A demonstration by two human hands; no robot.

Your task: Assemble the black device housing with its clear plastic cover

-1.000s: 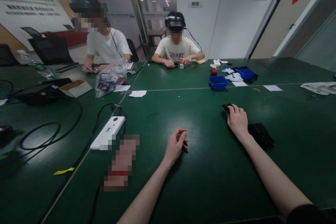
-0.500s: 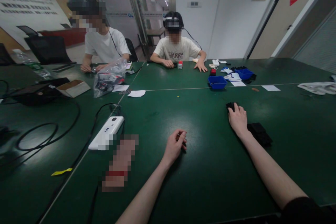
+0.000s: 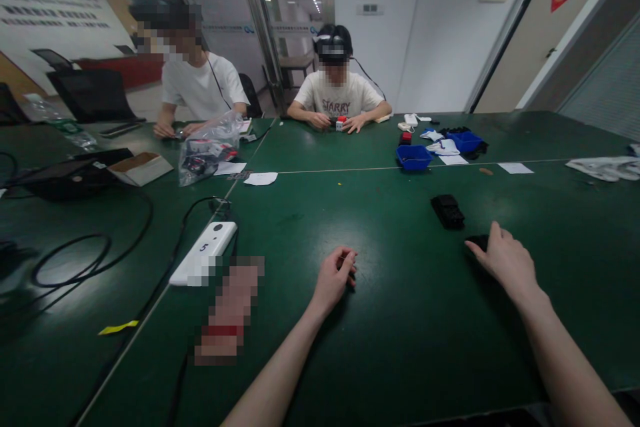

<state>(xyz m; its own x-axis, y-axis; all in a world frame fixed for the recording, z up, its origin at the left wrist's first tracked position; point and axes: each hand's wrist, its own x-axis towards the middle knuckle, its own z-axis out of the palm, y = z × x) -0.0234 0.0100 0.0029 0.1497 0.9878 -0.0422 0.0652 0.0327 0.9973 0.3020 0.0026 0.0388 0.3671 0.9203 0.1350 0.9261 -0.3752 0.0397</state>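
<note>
My left hand (image 3: pixel 334 278) rests on the green table (image 3: pixel 400 333) near the middle, its fingers curled in a pinch round something small that I cannot make out. My right hand (image 3: pixel 505 260) lies further right with its fingers over a black piece (image 3: pixel 477 240), of which only the far end shows. A second black ridged block (image 3: pixel 447 211) sits free on the table just beyond and left of that hand.
A white power strip (image 3: pixel 204 253) with black cables lies to the left. Further back stand a blue tray (image 3: pixel 415 156), a second blue tray (image 3: pixel 467 140), paper slips, a plastic bag (image 3: pixel 207 147) and a cardboard box (image 3: pixel 143 167). Two people sit across the table.
My right hand has let go of the black ridged block and drawn back to the right onto the other black piece. My left hand has stayed put.
</note>
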